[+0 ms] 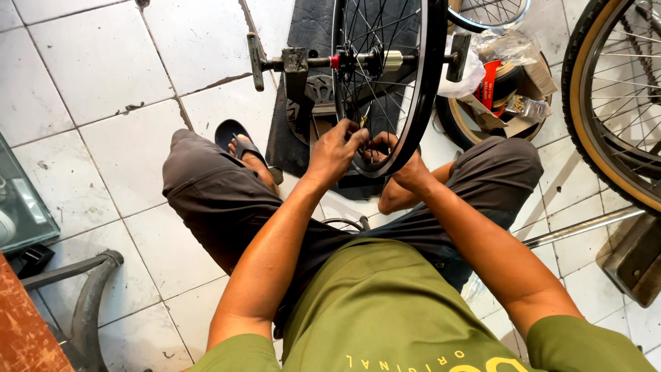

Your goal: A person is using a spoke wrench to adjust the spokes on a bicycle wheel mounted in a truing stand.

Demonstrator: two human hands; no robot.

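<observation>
A black bicycle rim (428, 89) with thin spokes stands upright in a truing stand (297, 76), its hub (368, 60) on the stand's axle. My left hand (335, 151) reaches to the bottom of the rim, fingers pinched at a spoke end near the rim's inner edge. My right hand (396, 160) is on the other side of the rim's lowest part, partly hidden behind it, fingers curled against it. Whether a small tool is in either hand I cannot tell. I sit with knees apart, the wheel between them.
A tan-walled bicycle wheel (606, 103) stands at the right. Behind the rim lie a tyre (458, 127) filled with boxes and plastic bags. A metal tube (585, 226) lies right of my knee. A glass case (21, 200) and a hose (89, 303) are at left, on white tiles.
</observation>
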